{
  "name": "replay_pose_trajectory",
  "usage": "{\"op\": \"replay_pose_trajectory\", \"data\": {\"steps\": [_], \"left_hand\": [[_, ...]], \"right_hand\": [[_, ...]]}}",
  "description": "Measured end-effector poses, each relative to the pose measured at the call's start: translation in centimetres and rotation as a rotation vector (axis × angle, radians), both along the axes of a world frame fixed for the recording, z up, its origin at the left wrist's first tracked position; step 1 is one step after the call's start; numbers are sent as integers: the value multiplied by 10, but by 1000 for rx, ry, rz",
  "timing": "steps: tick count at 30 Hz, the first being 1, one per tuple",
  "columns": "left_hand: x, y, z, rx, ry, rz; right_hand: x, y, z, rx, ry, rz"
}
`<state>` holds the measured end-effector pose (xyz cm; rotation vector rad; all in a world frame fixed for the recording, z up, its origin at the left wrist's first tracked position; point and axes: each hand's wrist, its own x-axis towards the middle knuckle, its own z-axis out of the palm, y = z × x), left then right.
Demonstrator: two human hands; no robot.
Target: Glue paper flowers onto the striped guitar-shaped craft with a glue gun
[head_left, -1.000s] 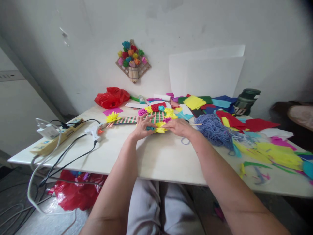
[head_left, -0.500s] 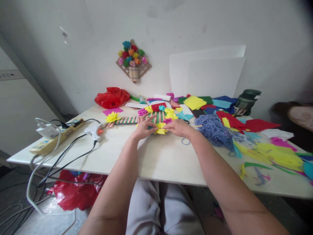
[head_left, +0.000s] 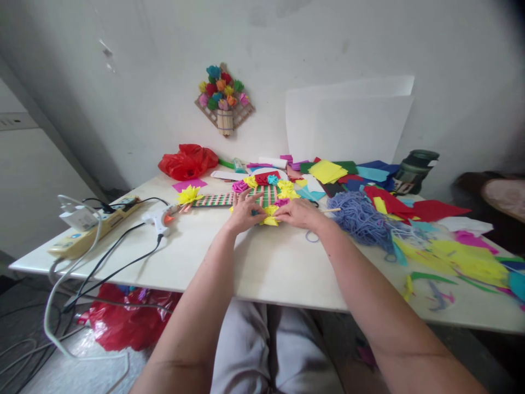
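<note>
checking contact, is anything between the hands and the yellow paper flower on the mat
Nothing visible does: the left hand and right hand both appear to touch the yellow paper flower on the striped mat.

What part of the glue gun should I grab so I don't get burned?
Take the glue gun by its white handle, coming from the near side where the cord leaves it. It lies flat, orange tip pointing right, so probably stay off that end.

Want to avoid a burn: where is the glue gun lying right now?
In the head view the glue gun lies on the table, on the person's left side, between the power strip and the left hand.
</note>
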<state>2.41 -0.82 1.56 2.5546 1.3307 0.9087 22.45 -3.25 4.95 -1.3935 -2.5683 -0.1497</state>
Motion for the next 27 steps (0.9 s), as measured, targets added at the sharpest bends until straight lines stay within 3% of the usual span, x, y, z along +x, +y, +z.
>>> {"op": "replay_pose_trajectory", "data": {"steps": [27], "left_hand": [[-6, -7, 6, -2, 1, -15]], "right_hand": [[-7, -2, 3, 44, -95, -46]]}}
